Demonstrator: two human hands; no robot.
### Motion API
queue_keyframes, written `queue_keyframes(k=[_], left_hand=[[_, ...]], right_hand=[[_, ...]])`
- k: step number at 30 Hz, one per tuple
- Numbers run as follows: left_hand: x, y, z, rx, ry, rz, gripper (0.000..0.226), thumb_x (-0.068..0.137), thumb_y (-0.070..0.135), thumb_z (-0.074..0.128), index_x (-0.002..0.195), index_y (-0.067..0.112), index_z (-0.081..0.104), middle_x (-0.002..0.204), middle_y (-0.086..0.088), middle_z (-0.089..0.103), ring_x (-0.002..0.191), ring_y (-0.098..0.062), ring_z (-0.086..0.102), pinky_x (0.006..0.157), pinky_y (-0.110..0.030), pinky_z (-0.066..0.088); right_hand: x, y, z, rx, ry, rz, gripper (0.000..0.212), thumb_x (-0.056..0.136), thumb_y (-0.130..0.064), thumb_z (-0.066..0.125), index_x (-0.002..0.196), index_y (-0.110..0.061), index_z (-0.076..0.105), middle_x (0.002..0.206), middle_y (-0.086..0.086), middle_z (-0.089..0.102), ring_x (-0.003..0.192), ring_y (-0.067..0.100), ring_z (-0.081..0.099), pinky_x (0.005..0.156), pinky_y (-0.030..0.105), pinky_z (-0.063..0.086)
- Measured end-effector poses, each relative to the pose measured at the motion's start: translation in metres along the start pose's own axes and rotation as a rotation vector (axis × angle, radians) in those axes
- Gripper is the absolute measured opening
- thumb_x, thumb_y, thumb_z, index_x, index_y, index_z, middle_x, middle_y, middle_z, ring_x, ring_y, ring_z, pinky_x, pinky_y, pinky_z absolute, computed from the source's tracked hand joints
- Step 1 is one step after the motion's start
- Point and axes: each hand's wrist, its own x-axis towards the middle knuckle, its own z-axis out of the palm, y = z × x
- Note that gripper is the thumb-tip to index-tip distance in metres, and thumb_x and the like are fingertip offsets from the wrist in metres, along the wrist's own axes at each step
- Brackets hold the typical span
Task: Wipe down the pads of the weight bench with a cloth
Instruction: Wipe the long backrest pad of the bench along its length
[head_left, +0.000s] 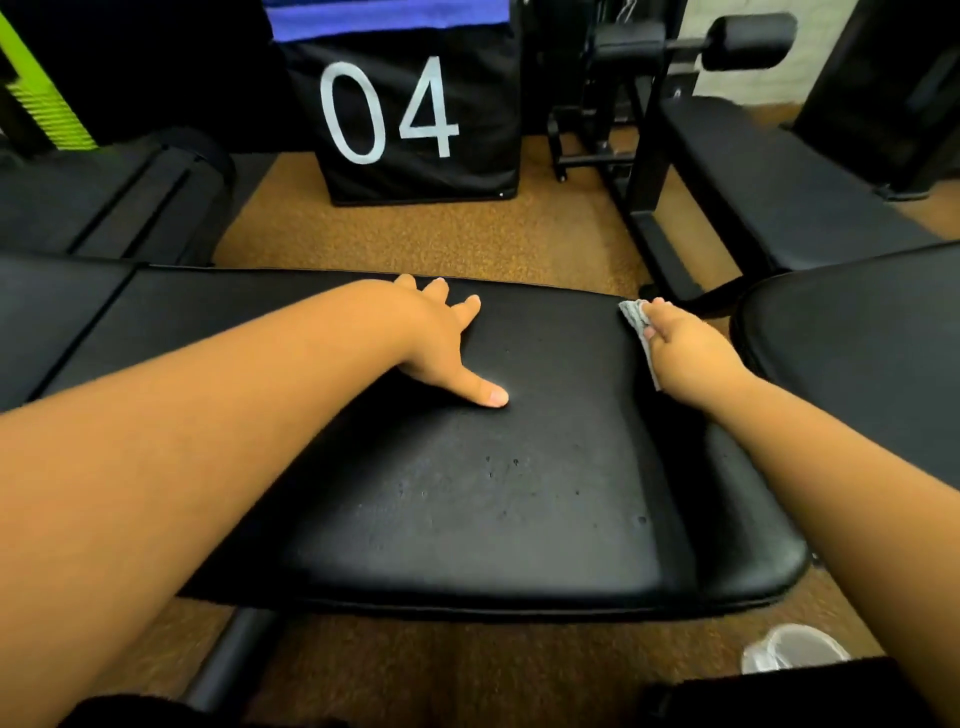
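**Cloth at the far right corner of the bench pad**

The black bench pad (498, 467) lay crosswise in front of the person, its surface dotted with small specks near the middle. A folded grey cloth (638, 325) sat at the pad's far right corner, touching the vinyl. The right hand (685, 345) gripped it, fingers curled round the fabric so that only its upper corner and a strip along the hand's left side showed. The left hand (441, 338) rested flat on the pad well apart from the cloth, fingers straight and spread toward the far edge, thumb stretched out toward the person.

A second pad section (47, 317) adjoined the main pad on the left, and another rounded black pad (857, 358) stood just beside it on the right. Beyond, on the brown carpet (467, 234), stood a black box marked "04" (415, 114), with a black metal frame (639, 156) and a foam roller (750, 39) to its right. Something pale and translucent (792, 647), which I could not identify, lay on the floor at the near right.
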Motion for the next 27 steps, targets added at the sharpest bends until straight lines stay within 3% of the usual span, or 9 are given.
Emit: queue_keyframes(k=[5,8,11,15,17,20,22,24,27], left_hand=[[-0.007,-0.001,0.007,-0.112,0.05,-0.015,0.123,0.06,0.092,0.046,0.153,0.037,-0.013,0.163,-0.001,-0.015,0.149,-0.035,-0.01,0.116,-0.062,0.01],[-0.012,0.0,0.014,-0.164,0.127,-0.018,0.12,0.065,0.09,0.048,0.155,0.034,-0.007,0.164,-0.001,-0.011,0.149,-0.033,-0.009,0.116,-0.064,0.008],[-0.022,0.008,0.02,-0.122,0.296,-0.034,0.116,0.07,0.085,0.05,0.156,0.027,-0.002,0.164,-0.005,-0.008,0.15,-0.034,-0.007,0.116,-0.064,0.009],[-0.047,0.028,0.034,-0.194,0.523,0.016,0.1,0.084,0.067,0.056,0.156,0.023,0.003,0.164,-0.005,-0.009,0.15,-0.03,-0.009,0.117,-0.061,0.01],[-0.063,0.031,0.045,-0.355,0.574,0.012,0.087,0.09,0.062,0.05,0.156,0.024,0.008,0.164,-0.003,-0.006,0.15,-0.028,-0.009,0.118,-0.059,0.009],[-0.083,0.03,0.063,-0.449,0.647,-0.033,0.071,0.095,0.06,0.038,0.154,0.025,0.019,0.164,-0.001,0.003,0.15,-0.026,-0.006,0.117,-0.058,0.008],[-0.092,0.026,0.075,-0.441,0.696,-0.076,0.065,0.096,0.06,0.032,0.151,0.025,0.028,0.164,-0.002,0.009,0.15,-0.027,-0.005,0.117,-0.06,0.008],[-0.098,0.023,0.086,-0.437,0.735,-0.117,0.062,0.097,0.059,0.026,0.148,0.025,0.036,0.163,-0.003,0.014,0.15,-0.028,-0.003,0.116,-0.061,0.007],[-0.104,0.021,0.099,-0.427,0.778,-0.14,0.062,0.097,0.059,0.023,0.144,0.023,0.043,0.161,-0.005,0.02,0.15,-0.029,-0.002,0.116,-0.062,0.006]], right_hand=[[-0.065,-0.035,0.018,-0.034,-0.013,-0.106,0.044,0.099,-0.007,0.038,0.143,-0.001,0.038,0.151,0.021,0.034,0.14,0.037,0.031,0.115,0.044,0.026],[-0.113,-0.031,0.016,-0.022,-0.055,-0.223,0.044,0.1,-0.007,0.039,0.144,-0.003,0.037,0.152,0.018,0.034,0.142,0.033,0.029,0.115,0.036,0.023],[-0.123,0.008,-0.008,-0.022,-0.033,-0.085,0.049,0.101,-0.011,0.039,0.149,-0.011,0.031,0.158,0.009,0.025,0.147,0.024,0.022,0.115,0.026,0.017],[-0.127,0.02,-0.013,0.002,0.012,0.094,0.045,0.101,-0.006,0.037,0.146,-0.002,0.033,0.156,0.016,0.027,0.144,0.03,0.025,0.114,0.032,0.021],[-0.135,-0.008,-0.001,-0.004,0.063,0.064,0.042,0.097,-0.002,0.038,0.138,-0.004,0.041,0.148,0.017,0.035,0.135,0.035,0.035,0.106,0.039,0.031],[-0.158,-0.067,0.021,-0.014,0.054,-0.016,0.036,0.091,-0.004,0.037,0.124,-0.018,0.042,0.129,0.006,0.041,0.115,0.033,0.046,0.076,0.039,0.036],[-0.177,-0.101,0.034,0.008,0.024,-0.186,0.048,0.089,-0.001,0.036,0.133,-0.02,0.04,0.139,0.003,0.036,0.127,0.03,0.039,0.09,0.04,0.036],[-0.191,-0.107,0.035,0.027,-0.013,-0.345,0.055,0.091,0.003,0.036,0.144,-0.014,0.035,0.152,0.006,0.029,0.143,0.027,0.024,0.112,0.035,0.022],[-0.195,-0.063,0.021,0.103,0.055,-0.25,0.042,0.097,-0.014,0.034,0.136,-0.007,0.046,0.14,0.016,0.046,0.132,0.035,0.041,0.108,0.042,0.032]])
